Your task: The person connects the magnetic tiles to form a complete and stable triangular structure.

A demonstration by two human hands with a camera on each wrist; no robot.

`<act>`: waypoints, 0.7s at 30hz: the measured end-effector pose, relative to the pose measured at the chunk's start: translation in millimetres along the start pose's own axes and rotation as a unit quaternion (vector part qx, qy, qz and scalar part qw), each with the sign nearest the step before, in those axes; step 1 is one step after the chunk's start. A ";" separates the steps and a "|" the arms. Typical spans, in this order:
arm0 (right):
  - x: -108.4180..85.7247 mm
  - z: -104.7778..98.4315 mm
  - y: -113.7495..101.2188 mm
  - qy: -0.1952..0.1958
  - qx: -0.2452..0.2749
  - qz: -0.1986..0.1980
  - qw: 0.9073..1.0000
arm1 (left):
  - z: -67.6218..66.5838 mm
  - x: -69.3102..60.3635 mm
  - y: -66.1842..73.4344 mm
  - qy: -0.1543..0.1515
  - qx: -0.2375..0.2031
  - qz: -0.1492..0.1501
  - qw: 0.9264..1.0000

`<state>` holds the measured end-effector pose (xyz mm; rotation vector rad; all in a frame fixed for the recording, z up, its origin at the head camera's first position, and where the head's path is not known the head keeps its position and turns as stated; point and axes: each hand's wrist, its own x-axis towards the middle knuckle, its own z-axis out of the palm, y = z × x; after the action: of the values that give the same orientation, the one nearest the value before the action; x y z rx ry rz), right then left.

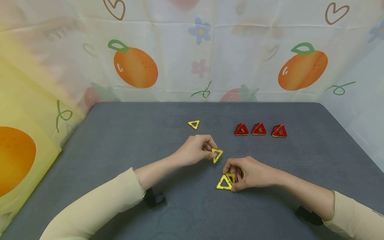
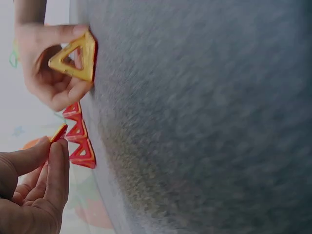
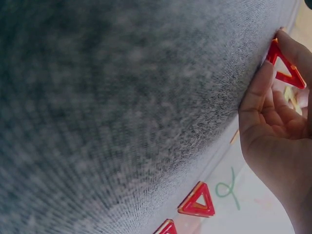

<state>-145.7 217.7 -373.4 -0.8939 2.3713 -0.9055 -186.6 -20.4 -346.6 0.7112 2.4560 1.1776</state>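
Observation:
Between thumb and fingers of the left hand (image 1: 194,150) is a yellow triangular magnetic tile (image 1: 219,156), held above the table; the left wrist view catches it nearly edge-on (image 2: 59,131). Just right and nearer, the right hand (image 1: 255,173) grips triangular magnetic tiles standing tilted together on the table. Their front tile (image 1: 223,188) is yellow, and another tile (image 1: 231,174) leans behind it. From the right wrist, a red face (image 3: 288,80) of these tiles shows between thumb and fingers. The two hands' tiles are apart.
One loose yellow triangular tile (image 1: 193,121) lies flat beyond the left hand. Three small red pyramids (image 1: 241,129) with yellow edges stand in a row at the back right. Behind the dark grey table (image 1: 135,133) hangs a printed curtain (image 1: 174,60).

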 end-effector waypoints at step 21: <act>-0.8 1.1 0.1 0.002 0.002 -0.002 1.000 | 28.2 -27.6 -8.7 -0.061 -0.011 0.024 0.998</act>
<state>-144.6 217.9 -374.0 -0.8966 2.3709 -0.9157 -152.7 -22.8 -368.6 0.8165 2.3341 1.1406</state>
